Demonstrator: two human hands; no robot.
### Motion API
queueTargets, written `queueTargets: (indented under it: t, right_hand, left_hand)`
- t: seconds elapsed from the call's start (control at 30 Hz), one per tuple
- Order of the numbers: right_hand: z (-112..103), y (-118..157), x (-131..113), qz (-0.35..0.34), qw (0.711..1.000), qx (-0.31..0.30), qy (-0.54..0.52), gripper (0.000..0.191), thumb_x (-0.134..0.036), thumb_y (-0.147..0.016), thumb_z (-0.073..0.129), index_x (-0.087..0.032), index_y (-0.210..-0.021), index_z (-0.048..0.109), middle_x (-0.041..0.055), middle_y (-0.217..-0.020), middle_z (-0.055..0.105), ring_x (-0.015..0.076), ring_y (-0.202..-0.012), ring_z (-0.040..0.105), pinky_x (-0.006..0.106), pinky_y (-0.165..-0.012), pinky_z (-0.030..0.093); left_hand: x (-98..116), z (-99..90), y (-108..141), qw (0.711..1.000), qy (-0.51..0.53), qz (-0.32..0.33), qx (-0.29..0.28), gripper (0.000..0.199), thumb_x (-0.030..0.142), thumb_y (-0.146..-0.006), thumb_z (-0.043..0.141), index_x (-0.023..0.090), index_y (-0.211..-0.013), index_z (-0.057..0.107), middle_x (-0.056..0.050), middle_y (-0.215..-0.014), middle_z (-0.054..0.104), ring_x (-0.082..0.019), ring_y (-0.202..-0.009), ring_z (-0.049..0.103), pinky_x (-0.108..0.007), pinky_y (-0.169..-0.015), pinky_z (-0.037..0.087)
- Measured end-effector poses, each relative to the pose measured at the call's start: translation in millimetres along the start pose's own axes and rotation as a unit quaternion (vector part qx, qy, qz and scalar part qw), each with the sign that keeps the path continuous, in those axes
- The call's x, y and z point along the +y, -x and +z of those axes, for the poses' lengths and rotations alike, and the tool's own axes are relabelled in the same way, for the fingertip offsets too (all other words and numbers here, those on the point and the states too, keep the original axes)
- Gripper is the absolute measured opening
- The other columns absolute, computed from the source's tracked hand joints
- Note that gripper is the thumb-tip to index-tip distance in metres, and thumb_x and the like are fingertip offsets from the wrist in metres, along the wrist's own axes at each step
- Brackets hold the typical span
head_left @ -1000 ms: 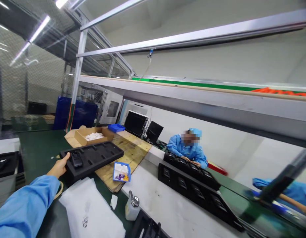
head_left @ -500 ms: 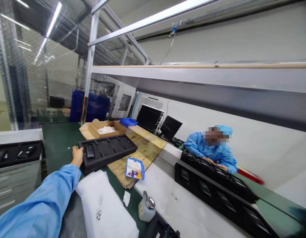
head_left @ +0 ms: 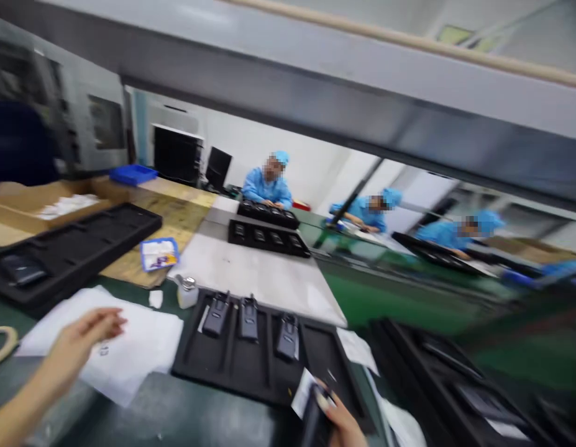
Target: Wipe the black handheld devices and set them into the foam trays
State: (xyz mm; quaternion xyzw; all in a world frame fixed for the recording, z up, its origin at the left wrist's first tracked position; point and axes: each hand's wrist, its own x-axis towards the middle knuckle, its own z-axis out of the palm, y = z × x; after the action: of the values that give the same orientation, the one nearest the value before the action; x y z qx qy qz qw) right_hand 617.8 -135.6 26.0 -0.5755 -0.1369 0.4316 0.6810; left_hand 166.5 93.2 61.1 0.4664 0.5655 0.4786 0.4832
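Note:
My left hand [head_left: 85, 341] hovers over a white plastic-wrapped bundle [head_left: 143, 347], fingers loosely stretched, with nothing seen in them. At the lower edge, my right hand [head_left: 341, 422] is closed around a black handheld radio [head_left: 315, 417]. A white slip of paper [head_left: 303, 392] shows beside that radio. Behind it lies a black foam tray [head_left: 213, 375], where three radios sit in slots: a left one [head_left: 216, 315], a middle one [head_left: 248, 319] and a right one [head_left: 288, 337]. The lower part of the held radio is cut off by the frame.
Another foam tray [head_left: 92, 248] at left carries one dark device. Nearby are a cardboard box [head_left: 17, 211], a blue tray [head_left: 160, 253], a dispenser bottle [head_left: 187, 293] and a tape roll [head_left: 3, 347]. More trays [head_left: 409, 372] stand right. Several people in blue work across the bench.
The view has swung right. My left hand has let go of the left foam tray and come back over the white bundle. My right hand has come into view with a radio.

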Motion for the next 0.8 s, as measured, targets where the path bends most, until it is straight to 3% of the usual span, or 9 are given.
queueTargets:
  t: [0.03, 0.07, 0.13, 0.23, 0.33, 0.43, 0.5, 0.67, 0.8]
  right_hand:
    - [-5.0, 2.0, 2.9, 0.025, 0.999, 0.001, -0.025, 0.05, -0.036, -0.059, 0.091, -0.016, -0.099, 0.07, 0.0059, -0.091, 0.073, 0.0243, -0.079, 0.069, 0.038, -0.073, 0.056]
    - [-5.7, 2.8, 5.9, 0.061, 0.996, -0.014, -0.057, 0.056, -0.029, -0.046, 0.094, -0.017, -0.096, 0.072, 0.0048, -0.083, 0.073, 0.0251, -0.072, 0.069, 0.037, -0.069, 0.055]
    - [3.2, 4.1, 11.7, 0.073, 0.992, -0.037, -0.097, 0.052, -0.026, -0.046, 0.092, -0.018, -0.094, 0.073, 0.0021, -0.074, 0.072, 0.0208, -0.061, 0.066, 0.033, -0.065, 0.053]
    - [26.1, 13.0, 17.7, 0.082, 0.987, -0.062, -0.12, 0.046, -0.024, -0.049, 0.089, -0.018, -0.091, 0.072, 0.0005, -0.071, 0.071, 0.0175, -0.057, 0.063, 0.031, -0.063, 0.052]
    - [37.3, 27.1, 17.6, 0.066, 0.987, -0.062, -0.134, 0.043, -0.024, -0.05, 0.089, -0.018, -0.089, 0.072, 0.0009, -0.072, 0.072, 0.018, -0.061, 0.064, 0.03, -0.064, 0.052]
    - [28.5, 34.4, 10.4, 0.045, 0.988, -0.044, -0.143, 0.043, -0.028, -0.053, 0.091, -0.019, -0.09, 0.072, 0.0008, -0.076, 0.073, 0.0176, -0.067, 0.065, 0.03, -0.07, 0.053]
    - [14.8, 32.4, 3.3, 0.04, 0.988, -0.044, -0.142, 0.042, -0.034, -0.057, 0.091, -0.02, -0.093, 0.073, 0.0015, -0.081, 0.074, 0.0189, -0.073, 0.066, 0.031, -0.075, 0.053]
    - [-23.3, 8.5, -14.5, -0.001, 0.99, -0.03, -0.136, 0.039, -0.05, -0.065, 0.085, -0.022, -0.091, 0.075, 0.0048, -0.092, 0.075, 0.0235, -0.087, 0.068, 0.034, -0.079, 0.054]
    - [-49.1, -22.5, -33.6, -0.018, 0.996, -0.027, -0.087, 0.035, -0.044, -0.064, 0.083, -0.02, -0.088, 0.074, 0.0041, -0.081, 0.074, 0.0212, -0.073, 0.066, 0.033, -0.07, 0.054]
  left_hand:
    - [-17.7, 25.7, 25.9, 0.994, -0.002, -0.061, -0.091, 0.045, 0.054, -0.066, 0.084, 0.025, -0.098, 0.072, 0.0, -0.086, 0.076, -0.027, -0.081, 0.068, -0.038, -0.078, 0.058]
    - [-34.6, 52.5, 53.9, 0.977, -0.007, -0.102, -0.185, 0.053, 0.06, -0.06, 0.085, 0.027, -0.1, 0.073, -0.003, -0.088, 0.076, -0.029, -0.079, 0.069, -0.039, -0.075, 0.058]
    - [-62.0, 107.8, 109.9, 0.942, 0.007, -0.132, -0.307, 0.051, 0.069, -0.067, 0.076, 0.036, -0.106, 0.072, -0.005, -0.094, 0.075, -0.029, -0.082, 0.069, -0.042, -0.077, 0.057]
    - [-78.0, 185.3, 175.0, 0.913, 0.069, -0.114, -0.386, 0.059, 0.063, -0.067, 0.08, 0.046, -0.121, 0.065, -0.007, -0.109, 0.071, -0.029, -0.092, 0.068, -0.042, -0.081, 0.054]
    - [-68.3, 239.1, 208.7, 0.889, 0.136, -0.066, -0.432, 0.079, 0.05, -0.068, 0.085, 0.037, -0.139, 0.052, -0.01, -0.126, 0.064, -0.031, -0.111, 0.063, -0.044, -0.101, 0.045]
    - [-53.3, 266.4, 221.1, 0.888, 0.159, -0.043, -0.429, 0.071, 0.042, -0.073, 0.084, 0.03, -0.137, 0.054, -0.009, -0.136, 0.06, -0.031, -0.129, 0.051, -0.041, -0.114, 0.032]
    - [-47.8, 276.9, 224.3, 0.877, 0.177, -0.046, -0.444, 0.072, 0.04, -0.075, 0.083, 0.028, -0.138, 0.052, -0.009, -0.133, 0.062, -0.031, -0.125, 0.054, -0.041, -0.111, 0.035]
    - [-47.1, 305.9, 227.0, 0.86, 0.181, -0.051, -0.474, 0.09, 0.043, -0.072, 0.084, 0.026, -0.148, 0.039, -0.009, -0.11, 0.069, -0.025, -0.095, 0.064, -0.033, -0.08, 0.047]
    - [-50.2, 334.3, 224.9, 0.862, 0.142, -0.074, -0.481, 0.106, 0.047, -0.068, 0.087, 0.024, -0.153, 0.028, -0.003, -0.083, 0.064, -0.019, -0.069, 0.056, -0.028, -0.059, 0.04]
